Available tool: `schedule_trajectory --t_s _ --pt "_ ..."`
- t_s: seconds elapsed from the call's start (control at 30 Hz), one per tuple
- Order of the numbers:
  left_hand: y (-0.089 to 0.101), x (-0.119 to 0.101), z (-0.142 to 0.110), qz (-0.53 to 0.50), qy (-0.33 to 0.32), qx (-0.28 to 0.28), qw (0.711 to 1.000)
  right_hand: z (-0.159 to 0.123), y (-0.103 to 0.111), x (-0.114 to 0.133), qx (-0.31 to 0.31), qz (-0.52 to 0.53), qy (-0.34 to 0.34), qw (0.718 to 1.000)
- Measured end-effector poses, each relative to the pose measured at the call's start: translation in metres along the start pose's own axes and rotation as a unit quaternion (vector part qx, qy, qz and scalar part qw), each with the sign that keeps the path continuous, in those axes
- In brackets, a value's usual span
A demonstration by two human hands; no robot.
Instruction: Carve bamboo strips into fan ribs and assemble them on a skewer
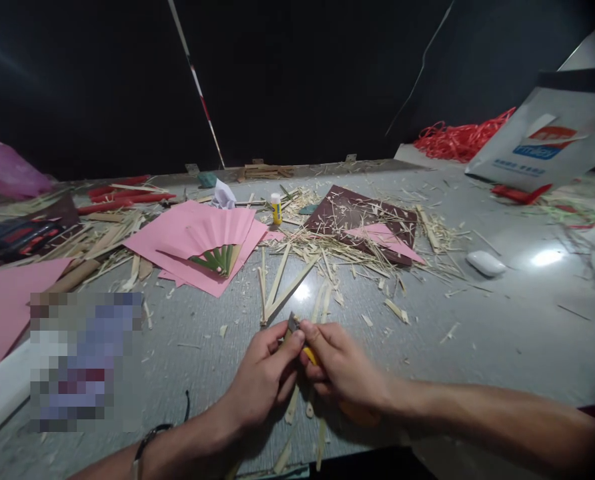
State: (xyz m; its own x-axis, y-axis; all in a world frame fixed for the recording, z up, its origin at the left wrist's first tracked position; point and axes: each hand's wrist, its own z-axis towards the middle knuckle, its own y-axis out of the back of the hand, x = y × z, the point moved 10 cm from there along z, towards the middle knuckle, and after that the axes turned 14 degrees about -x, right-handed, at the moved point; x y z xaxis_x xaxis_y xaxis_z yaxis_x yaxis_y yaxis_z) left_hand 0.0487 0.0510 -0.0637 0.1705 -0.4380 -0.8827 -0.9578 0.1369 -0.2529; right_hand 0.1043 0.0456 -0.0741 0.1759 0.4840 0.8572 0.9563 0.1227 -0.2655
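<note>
My left hand point(265, 373) is closed, pinching a thin bamboo strip point(288, 333) that its fingers mostly cover. Against it, my right hand point(345, 370) grips a yellow utility knife point(311, 356), its grey blade at the strip near both thumbs. Just beyond my fingers, a few bamboo strips joined at one end point(282, 297) are spread in a V shape. Loose strips with holed ends point(310, 408) lie under and below my hands. Farther left, a pink paper fan with green ribs point(207, 241) rests on pink paper sheets point(150, 233).
Behind the strips stands a yellow glue stick point(276, 209). Bamboo shavings cover a dark brown sheet point(337, 207). A white computer mouse point(485, 263), red plastic ribbon point(462, 140) and a white bag point(542, 150) are to the right. A white roll point(15, 383) lies at left.
</note>
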Motion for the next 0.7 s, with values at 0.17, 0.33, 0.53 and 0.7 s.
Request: schedule_trajectory --t_s 0.17,0.33,0.53,0.7 --pt "0.006 0.001 0.004 -0.017 0.014 -0.010 1.000 0.005 0.007 0.011 -0.028 -0.047 0.027 0.998" --pt "0.002 0.000 0.003 0.002 0.018 0.020 1.000 -0.003 0.015 0.031 0.045 -0.202 0.075 0.975" --pt "0.000 -0.001 -0.001 -0.011 -0.004 -0.021 1.000 0.009 0.024 0.039 -0.077 -0.121 0.121 0.982" --pt "-0.003 0.008 -0.002 -0.041 0.037 0.011 0.998 0.027 0.039 0.043 -0.095 0.038 0.046 0.994"
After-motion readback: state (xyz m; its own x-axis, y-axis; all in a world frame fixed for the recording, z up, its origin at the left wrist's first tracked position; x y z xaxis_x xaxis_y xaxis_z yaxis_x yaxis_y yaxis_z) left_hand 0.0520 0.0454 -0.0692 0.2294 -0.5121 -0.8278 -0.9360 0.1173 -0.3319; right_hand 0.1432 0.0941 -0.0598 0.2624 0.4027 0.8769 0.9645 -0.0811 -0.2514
